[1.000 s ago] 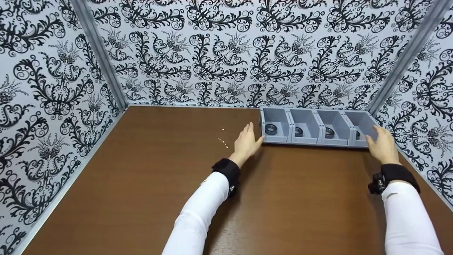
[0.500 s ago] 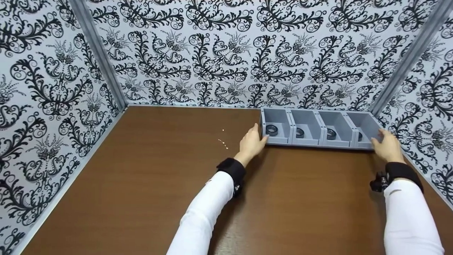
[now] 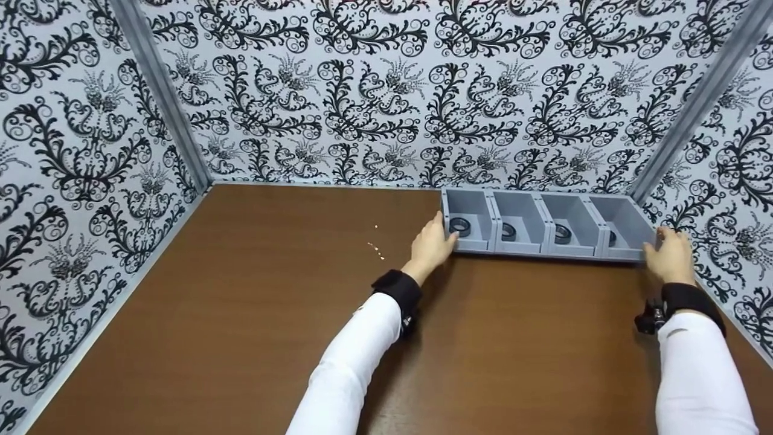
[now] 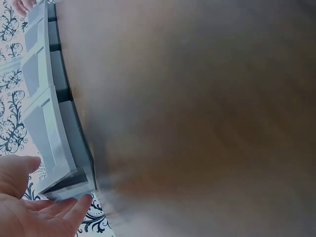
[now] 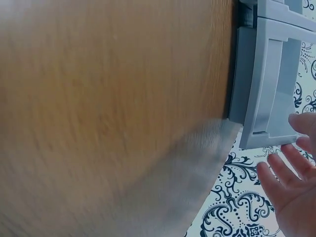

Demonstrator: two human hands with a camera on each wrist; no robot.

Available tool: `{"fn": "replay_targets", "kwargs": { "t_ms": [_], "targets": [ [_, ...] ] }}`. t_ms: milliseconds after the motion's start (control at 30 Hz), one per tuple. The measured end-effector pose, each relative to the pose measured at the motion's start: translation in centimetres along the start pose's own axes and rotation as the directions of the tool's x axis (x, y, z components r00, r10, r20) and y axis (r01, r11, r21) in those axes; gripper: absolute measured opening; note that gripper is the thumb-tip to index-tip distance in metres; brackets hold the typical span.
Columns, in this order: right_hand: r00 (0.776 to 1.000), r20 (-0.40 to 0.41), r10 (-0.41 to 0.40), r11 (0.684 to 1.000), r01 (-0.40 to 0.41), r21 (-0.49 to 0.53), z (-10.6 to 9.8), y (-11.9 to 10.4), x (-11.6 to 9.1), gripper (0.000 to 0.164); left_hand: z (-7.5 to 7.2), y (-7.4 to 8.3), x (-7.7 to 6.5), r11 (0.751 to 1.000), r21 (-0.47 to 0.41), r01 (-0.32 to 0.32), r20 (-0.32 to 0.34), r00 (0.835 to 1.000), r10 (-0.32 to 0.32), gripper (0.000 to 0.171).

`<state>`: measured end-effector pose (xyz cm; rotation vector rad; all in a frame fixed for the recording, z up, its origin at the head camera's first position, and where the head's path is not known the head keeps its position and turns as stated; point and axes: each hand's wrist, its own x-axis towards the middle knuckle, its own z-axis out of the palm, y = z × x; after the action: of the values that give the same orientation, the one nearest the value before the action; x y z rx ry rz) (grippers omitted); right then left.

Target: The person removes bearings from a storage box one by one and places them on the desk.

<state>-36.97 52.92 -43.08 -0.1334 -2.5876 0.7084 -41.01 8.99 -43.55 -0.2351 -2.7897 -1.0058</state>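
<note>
Left hand point(image 3: 431, 246) and right hand point(image 3: 671, 257), both spread, flank the gray four-compartment bin point(image 3: 519, 247); scroll-patterned wall point(image 3: 386, 109) stands close behind.

L wrist view: tbl point(image 4: 207, 123) blurry, dim

Tabletop point(image 3: 253, 302) passable, bins point(image 3: 549, 238) blocking — wall point(image 3: 386, 96) behind

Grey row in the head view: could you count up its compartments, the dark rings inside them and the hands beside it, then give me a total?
Grey compartments: 4
Dark rings: 4, the far-right one partly hidden
Left hand and right hand: 2
Total: 10
</note>
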Motion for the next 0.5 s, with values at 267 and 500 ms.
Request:
{"fn": "replay_targets", "kwargs": {
  "t_ms": [267,500],
  "targets": [
    [0.998,0.067,0.02,1.0,-0.021,0.015,-0.37,0.6,0.43,0.05,0.45,0.27,0.22,1.0,0.001,-0.01,-0.018,1.0,0.01,0.058],
    [0.992,0.114,0.056,0.998,-0.055,-0.012,-0.44,0.57,0.55,0.051,0.38,0.27,0.3,1.0,0.003,0.003,-0.034,0.999,-0.003,0.053]
  ]
}}
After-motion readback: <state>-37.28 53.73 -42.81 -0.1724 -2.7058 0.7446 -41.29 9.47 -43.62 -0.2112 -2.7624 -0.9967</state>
